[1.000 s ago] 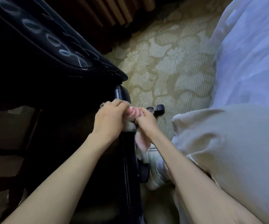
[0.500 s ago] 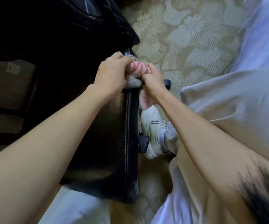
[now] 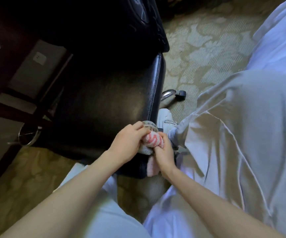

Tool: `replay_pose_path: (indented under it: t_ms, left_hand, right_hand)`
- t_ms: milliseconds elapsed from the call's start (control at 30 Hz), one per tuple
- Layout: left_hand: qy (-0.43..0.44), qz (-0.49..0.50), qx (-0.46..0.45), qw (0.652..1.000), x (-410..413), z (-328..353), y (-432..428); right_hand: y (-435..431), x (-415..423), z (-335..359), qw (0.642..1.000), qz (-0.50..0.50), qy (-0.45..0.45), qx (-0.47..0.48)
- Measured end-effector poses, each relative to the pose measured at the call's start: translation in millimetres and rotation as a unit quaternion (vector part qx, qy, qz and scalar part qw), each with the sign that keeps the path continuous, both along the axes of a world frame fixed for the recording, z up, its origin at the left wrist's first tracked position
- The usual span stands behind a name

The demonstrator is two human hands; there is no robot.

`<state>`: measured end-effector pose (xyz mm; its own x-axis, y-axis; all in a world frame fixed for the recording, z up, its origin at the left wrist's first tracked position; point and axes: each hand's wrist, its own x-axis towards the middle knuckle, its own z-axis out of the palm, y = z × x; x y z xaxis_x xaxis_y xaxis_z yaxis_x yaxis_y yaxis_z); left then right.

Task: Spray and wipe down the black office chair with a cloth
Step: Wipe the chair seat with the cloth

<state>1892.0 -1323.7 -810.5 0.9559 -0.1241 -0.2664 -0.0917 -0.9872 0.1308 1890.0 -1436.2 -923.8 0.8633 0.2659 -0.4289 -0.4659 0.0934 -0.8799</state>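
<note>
The black office chair [image 3: 107, 107] fills the middle of the head view, its leather seat shiny and its stitched right edge running toward me. A pink-and-white striped cloth [image 3: 153, 140] is bunched over the near end of that edge, a loose pink end hanging down. My left hand [image 3: 127, 143] grips the cloth from the seat side. My right hand [image 3: 163, 154] grips it from the outer side, fingers closed. No spray bottle is in view.
A dark wooden desk [image 3: 6, 69] with a ring pull stands at the left. The chair's chrome base leg and caster [image 3: 173, 94] stick out over the patterned carpet [image 3: 207, 54]. My white shoe [image 3: 166, 121] and pale trousers lie right of the seat; white bedding is at the far right.
Both hands have slid the cloth along the seat's right edge from its far end to the near corner. My view has tilted further down over the seat.
</note>
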Motion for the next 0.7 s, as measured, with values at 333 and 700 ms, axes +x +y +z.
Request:
replay_pose_path:
  t_ms: [333,700]
  left_hand:
    - [0.107,0.007,0.096,0.99,-93.3,-4.4,-11.9]
    - [0.154,-0.052,0.173,0.971,-101.6,-19.2,-12.3]
  right_hand:
    - [6.4,-110.1,0.0,0.995,0.04,0.095,-0.015]
    - [14.8,-108.0,-22.4,0.986,0.077,0.15,-0.005]
